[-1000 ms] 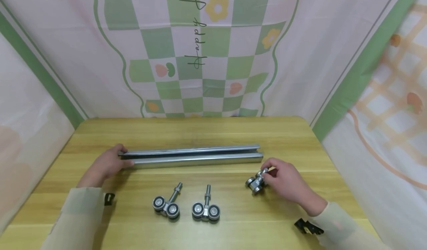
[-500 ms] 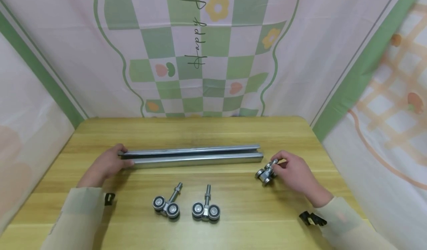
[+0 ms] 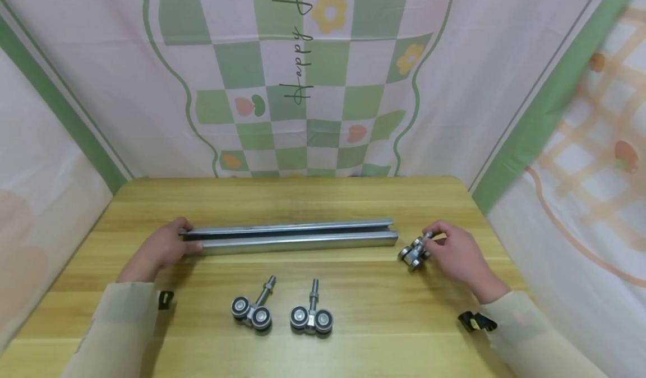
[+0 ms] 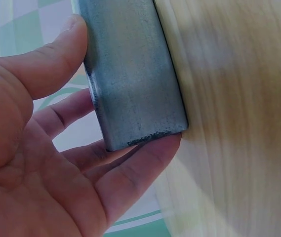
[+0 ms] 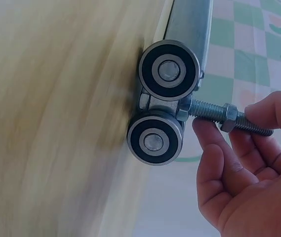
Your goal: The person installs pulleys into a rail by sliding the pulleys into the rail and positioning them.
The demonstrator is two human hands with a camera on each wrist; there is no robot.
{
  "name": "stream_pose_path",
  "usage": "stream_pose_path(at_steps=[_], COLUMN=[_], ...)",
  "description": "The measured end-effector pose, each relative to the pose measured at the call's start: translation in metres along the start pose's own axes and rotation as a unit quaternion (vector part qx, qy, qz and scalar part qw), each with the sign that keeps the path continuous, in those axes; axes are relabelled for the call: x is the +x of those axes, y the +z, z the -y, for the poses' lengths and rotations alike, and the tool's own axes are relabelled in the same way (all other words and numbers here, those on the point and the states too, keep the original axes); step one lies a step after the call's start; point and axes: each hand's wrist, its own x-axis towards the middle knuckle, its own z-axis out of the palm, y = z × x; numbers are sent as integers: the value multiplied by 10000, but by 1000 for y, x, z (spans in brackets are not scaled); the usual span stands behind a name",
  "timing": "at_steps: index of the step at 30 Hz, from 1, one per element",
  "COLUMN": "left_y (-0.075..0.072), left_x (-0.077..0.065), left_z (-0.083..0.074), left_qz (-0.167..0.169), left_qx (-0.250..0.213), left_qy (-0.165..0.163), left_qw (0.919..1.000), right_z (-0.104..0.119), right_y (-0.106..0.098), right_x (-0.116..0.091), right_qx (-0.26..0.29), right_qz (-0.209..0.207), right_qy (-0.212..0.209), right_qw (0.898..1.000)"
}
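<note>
A steel C-channel track (image 3: 298,244) lies lengthwise on the table, its slot facing up. My left hand (image 3: 164,246) grips its left end; in the left wrist view the thumb lies along one side of the track (image 4: 133,74) and a finger touches the end edge. Just off the track's right end, my right hand (image 3: 456,254) pinches the threaded bolt of a roller trolley (image 3: 415,253). In the right wrist view the trolley (image 5: 162,106) shows two wheels facing the camera, with a nut (image 5: 229,117) on its bolt between the fingers.
Two more roller trolleys rest on the table in front of the track, one tilted (image 3: 251,313) and one with its bolt pointing away (image 3: 311,319). A patterned curtain (image 3: 303,86) hangs behind the wooden table (image 3: 282,193).
My right hand has carried the trolley to the right and away from me, from in front of the track to beyond its right end. The left hand and track have stayed put.
</note>
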Motion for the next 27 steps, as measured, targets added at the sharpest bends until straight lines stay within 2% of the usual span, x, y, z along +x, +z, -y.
stream_pose_path(at_steps=[15,27], left_y=[1,1], left_x=[4,4], left_z=[0,2], left_qz=[8,16], left_qx=[12,24], left_qy=[-115,-12], left_qw=[9999,10000], right_z=[-8,-13], right_y=[-6,-6], right_x=[6,8], right_qx=[-73,-35], right_qz=[-156,-354], right_qy=[51,86], right_qw=[9998,9993])
